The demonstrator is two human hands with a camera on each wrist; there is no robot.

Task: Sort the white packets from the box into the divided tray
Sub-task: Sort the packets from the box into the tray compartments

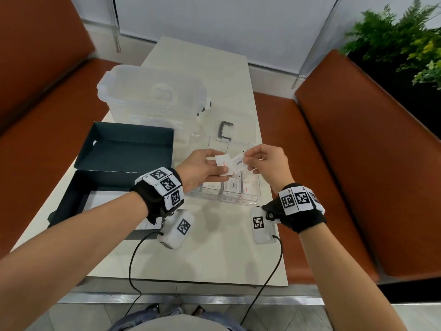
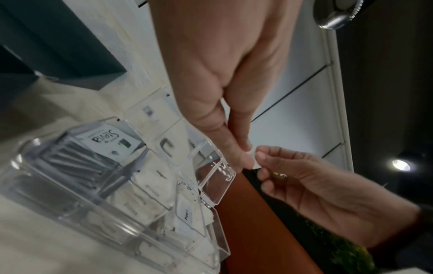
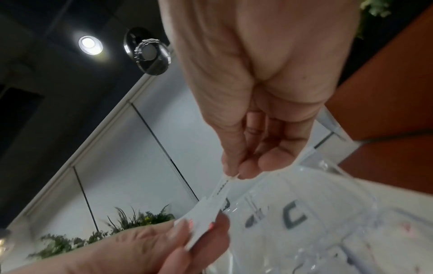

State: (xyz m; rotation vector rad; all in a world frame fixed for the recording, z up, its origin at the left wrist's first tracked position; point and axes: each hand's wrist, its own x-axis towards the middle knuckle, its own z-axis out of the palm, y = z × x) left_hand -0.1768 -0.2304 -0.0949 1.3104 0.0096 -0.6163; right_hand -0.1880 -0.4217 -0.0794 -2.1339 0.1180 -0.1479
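Over the clear divided tray (image 1: 253,201), my left hand (image 1: 216,163) grips a small stack of white packets (image 1: 224,166). My right hand (image 1: 245,161) pinches one packet with black print (image 1: 238,162) by its end, still touching the stack. In the right wrist view the thumb and forefinger of the right hand (image 3: 230,175) nip that packet (image 3: 220,189), and the left hand's stack (image 3: 201,218) lies below it. The tray (image 2: 218,187) holds sorted packets in several compartments, among them a Stevia packet (image 2: 110,140). The dark box (image 1: 107,174) lies open at the left.
A clear lidded storage bin (image 1: 152,96) stands behind the box. A grey handle piece (image 1: 225,130) lies just beyond the tray. Brown bench seats (image 1: 358,151) flank the narrow table (image 1: 214,259). A plant (image 1: 405,39) stands far right. Wrist-camera cables hang over the near edge.
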